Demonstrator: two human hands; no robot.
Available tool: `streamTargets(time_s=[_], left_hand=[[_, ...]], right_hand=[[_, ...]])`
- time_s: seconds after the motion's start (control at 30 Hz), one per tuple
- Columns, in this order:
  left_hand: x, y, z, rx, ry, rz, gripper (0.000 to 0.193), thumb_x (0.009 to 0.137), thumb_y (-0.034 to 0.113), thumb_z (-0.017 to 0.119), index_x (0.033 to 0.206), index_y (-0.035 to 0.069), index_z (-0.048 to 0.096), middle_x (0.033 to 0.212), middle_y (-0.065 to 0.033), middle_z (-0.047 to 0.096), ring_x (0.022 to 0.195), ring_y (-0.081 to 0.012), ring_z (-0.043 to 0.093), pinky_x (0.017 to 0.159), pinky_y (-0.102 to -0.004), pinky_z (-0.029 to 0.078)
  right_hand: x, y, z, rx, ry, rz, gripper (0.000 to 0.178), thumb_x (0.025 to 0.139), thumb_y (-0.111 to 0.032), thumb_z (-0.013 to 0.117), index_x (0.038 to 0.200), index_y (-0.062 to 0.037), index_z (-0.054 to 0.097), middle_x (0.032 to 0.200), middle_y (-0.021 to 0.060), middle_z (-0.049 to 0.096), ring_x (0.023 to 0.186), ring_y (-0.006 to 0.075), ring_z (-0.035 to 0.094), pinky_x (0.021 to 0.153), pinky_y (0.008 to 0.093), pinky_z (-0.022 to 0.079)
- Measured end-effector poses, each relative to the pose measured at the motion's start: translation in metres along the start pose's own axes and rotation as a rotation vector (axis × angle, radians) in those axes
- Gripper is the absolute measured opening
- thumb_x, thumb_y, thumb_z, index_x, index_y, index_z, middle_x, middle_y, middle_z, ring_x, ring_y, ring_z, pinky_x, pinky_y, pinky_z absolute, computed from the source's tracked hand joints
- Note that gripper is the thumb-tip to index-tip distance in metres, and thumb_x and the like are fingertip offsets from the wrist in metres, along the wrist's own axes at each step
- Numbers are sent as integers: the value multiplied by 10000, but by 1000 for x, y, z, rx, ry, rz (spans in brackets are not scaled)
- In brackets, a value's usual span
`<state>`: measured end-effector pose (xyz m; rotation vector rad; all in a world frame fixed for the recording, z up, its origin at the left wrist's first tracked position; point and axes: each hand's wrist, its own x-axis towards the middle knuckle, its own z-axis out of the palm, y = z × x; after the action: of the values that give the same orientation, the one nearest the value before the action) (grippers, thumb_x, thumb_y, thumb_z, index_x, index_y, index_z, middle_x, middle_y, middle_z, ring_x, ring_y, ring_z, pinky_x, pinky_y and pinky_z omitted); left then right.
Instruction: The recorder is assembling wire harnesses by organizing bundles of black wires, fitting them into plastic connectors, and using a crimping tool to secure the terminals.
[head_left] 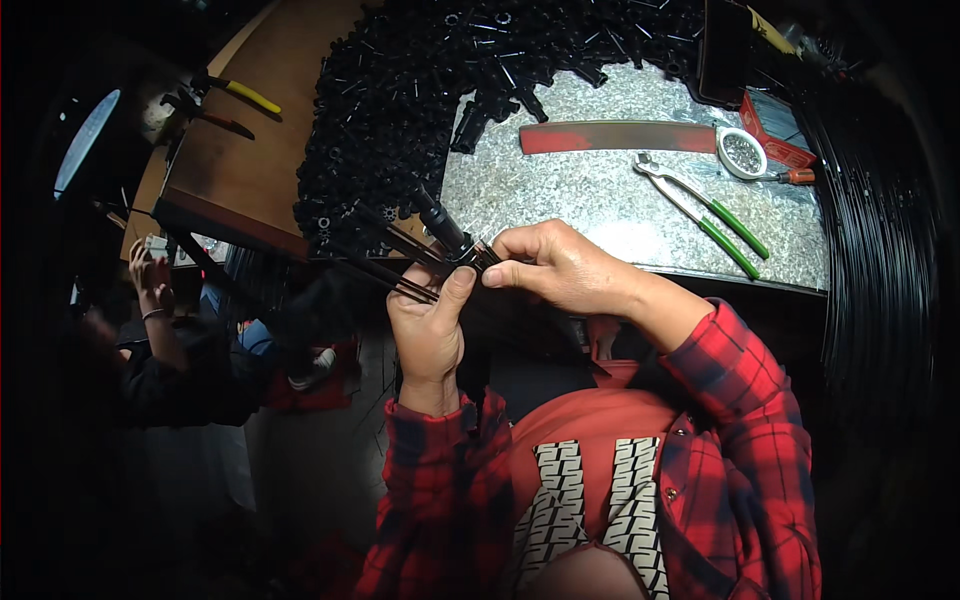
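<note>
My left hand [430, 325] is closed around a black tubular hub [440, 222], its thumb pressed against the collar. Several thin black rods [385, 277] fan out from the hub to the left, like the ribs of an umbrella frame. On the collar's right side, my right hand [575, 270] pinches a thin black rod between thumb and forefinger; the fingertips partly hide it. Both hands are just off the near edge of the speckled worktop [590, 200]. Beyond them lies a big heap of black plastic hubs [380, 130], some with toothed rings.
Green-handled pincers [705, 215], a red-and-dark strip [620, 138], a round dish of small metal pieces [741, 153] and an orange-handled screwdriver [795, 177] lie on the worktop. Long black rods [870, 230] hang at right. Another person's hand [150, 280] is at left, near yellow-handled pliers [245, 95].
</note>
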<state>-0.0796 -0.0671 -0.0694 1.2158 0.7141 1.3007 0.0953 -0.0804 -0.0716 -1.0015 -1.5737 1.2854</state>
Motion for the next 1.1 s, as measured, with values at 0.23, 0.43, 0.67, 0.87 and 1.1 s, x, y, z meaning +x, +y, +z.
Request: streamTargets(time_s=[0.23,0.43,0.67,0.87,1.1], left_hand=[[0,-1,0,86,3,36,181,858,10,665,1029,-36,628,938,-27,641,837,-79,577,758,-215,457],[-2,-3,8,125,58,104,161,861,12,665,1008,-41,627,918,-23,641,820,-66,572,743,-211,457],[-12,-7,11,287,62,161,141,854,-10,670,981,-43,620,909,-22,646,785,-55,578,706,-194,471],[-17,-8,19,178,95,152,121,860,-26,656,967,-51,606,898,-24,641,797,-61,584,721,-193,478],[-14,-9,16,207,118,169,115,863,-29,650,972,-36,614,919,-29,639,826,-65,579,739,-203,475]], right_hand=[[1,4,6,-37,71,-15,273,915,-199,632,741,-25,513,589,-41,394,566,36,364,481,255,321],[-3,-6,13,-210,199,-89,275,890,-199,626,768,14,504,566,81,442,528,120,416,492,319,356],[-6,-12,15,-367,333,-112,309,877,-244,581,728,24,547,546,154,521,477,239,515,476,346,400],[-10,-13,24,-518,400,-196,316,895,-212,559,695,32,540,567,194,534,496,350,548,478,408,418],[-10,-18,23,-360,326,-148,338,943,-210,517,716,38,552,574,198,505,502,323,502,503,390,397]])
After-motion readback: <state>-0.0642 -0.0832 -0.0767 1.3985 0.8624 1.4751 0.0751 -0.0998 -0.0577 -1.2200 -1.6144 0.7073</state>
